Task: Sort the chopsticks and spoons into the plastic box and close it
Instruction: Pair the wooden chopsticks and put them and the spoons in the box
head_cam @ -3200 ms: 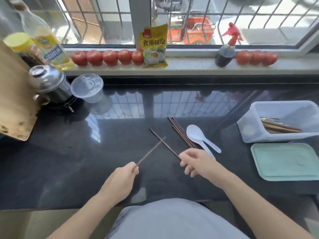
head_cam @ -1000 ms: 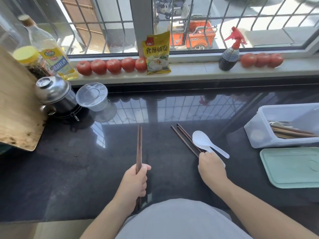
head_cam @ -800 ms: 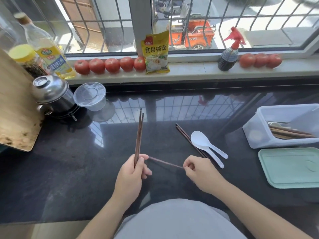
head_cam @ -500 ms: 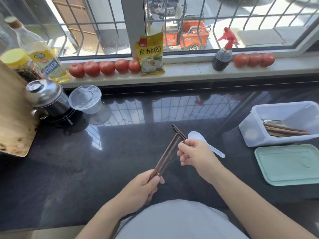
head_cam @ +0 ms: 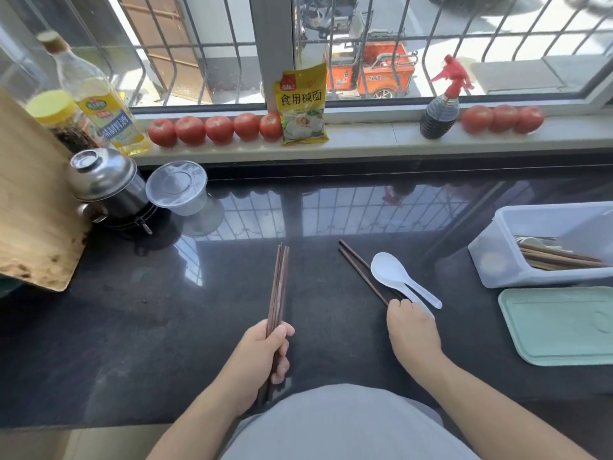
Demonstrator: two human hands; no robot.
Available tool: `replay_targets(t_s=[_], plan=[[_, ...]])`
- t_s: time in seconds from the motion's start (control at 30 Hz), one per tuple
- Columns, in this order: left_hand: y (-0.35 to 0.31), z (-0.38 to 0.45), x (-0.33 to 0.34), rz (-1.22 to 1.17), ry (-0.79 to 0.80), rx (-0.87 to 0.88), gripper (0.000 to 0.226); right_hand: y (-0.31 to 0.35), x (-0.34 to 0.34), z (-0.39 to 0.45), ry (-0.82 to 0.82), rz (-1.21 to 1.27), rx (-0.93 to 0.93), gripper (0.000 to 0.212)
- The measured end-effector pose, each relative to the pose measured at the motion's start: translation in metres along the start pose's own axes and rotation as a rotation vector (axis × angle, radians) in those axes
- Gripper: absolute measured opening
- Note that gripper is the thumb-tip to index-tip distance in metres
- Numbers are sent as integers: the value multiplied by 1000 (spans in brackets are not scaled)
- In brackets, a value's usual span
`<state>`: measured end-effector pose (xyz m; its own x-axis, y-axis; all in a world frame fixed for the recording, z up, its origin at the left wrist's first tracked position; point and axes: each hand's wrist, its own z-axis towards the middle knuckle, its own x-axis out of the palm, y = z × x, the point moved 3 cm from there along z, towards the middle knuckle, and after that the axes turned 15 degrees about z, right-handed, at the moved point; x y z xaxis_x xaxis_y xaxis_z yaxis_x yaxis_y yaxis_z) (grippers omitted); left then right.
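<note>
Gleaming black countertop [head_cam: 166, 327], barred window [head_cam: 215, 44]

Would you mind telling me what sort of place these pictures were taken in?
Most likely a home kitchen: a glossy black stone countertop, a clear bottle of yellow cooking oil beside a lidded steel pot, and red tomatoes lining the barred window's sill.

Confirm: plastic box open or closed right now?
Open. The plastic box has no cover on it; chopsticks show inside through its open top, and the green lid lies flat on the counter beside it.
</note>
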<state>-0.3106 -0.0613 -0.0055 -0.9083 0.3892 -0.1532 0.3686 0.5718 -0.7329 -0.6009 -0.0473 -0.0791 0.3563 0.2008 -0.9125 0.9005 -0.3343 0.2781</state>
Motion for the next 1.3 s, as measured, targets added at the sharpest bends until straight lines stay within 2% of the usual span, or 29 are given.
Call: replay_targets(t_s=[0.1,0.17,0.2,0.23,0.27,0.3,0.37,0.43,0.47,0.53,0.6,0.63,0.67,0.73,0.77,0.83,0.9,0.97,1.07,1.2,1.3], plan=[[-11,-1,3,154,-33,87,18,19,-20,-18,-65,68,-93,59],[-19,-6,0,355,-144,205,19,39,-41,-29,-46,179,-115,29],[-23,-8,-2,452,-224,270,21,49,-46,-36,85,264,-141,12],[-26,-10,-5,546,-292,333,22,60,-56,-44,193,353,-179,7],[-30,-12,-6,636,-326,395,22,72,-67,-50,263,436,-217,13],[-32,-12,-4,719,-299,433,22,84,-80,-55,316,541,-231,16],[-31,-8,3,760,-102,418,21,96,-94,-54,380,770,-169,18],[-26,-7,12,623,138,310,19,97,-100,-44,346,946,-50,17],[-22,-8,13,561,206,274,18,96,-101,-39,305,1004,-9,17],[-17,-10,10,485,249,240,19,90,-95,-28,227,1165,65,14],[-11,-9,4,418,214,184,21,76,-76,-18,148,1294,179,12],[-9,-6,1,410,171,161,20,63,-62,-14,86,1238,219,12],[-8,-5,-2,400,124,149,19,49,-51,-11,19,1050,227,9],[-8,-3,-4,334,62,135,17,19,-28,-9,-89,495,165,12],[-7,-3,-5,286,45,134,16,5,-18,-9,-116,304,146,14],[-6,-4,-6,187,22,146,11,-12,-7,-9,-85,115,100,21],[-6,-7,-5,20,30,144,8,-22,-6,-1,-86,31,117,35],[-6,-9,-3,-226,68,77,15,-19,-8,3,-69,-58,120,24],[-8,-14,3,-468,128,-21,22,-20,-14,9,-114,-6,145,12],[0,-27,20,-490,230,-137,6,-20,-17,11,-87,-76,113,8],[5,-30,23,-464,220,-166,6,-16,-22,8,-45,-136,96,9]])
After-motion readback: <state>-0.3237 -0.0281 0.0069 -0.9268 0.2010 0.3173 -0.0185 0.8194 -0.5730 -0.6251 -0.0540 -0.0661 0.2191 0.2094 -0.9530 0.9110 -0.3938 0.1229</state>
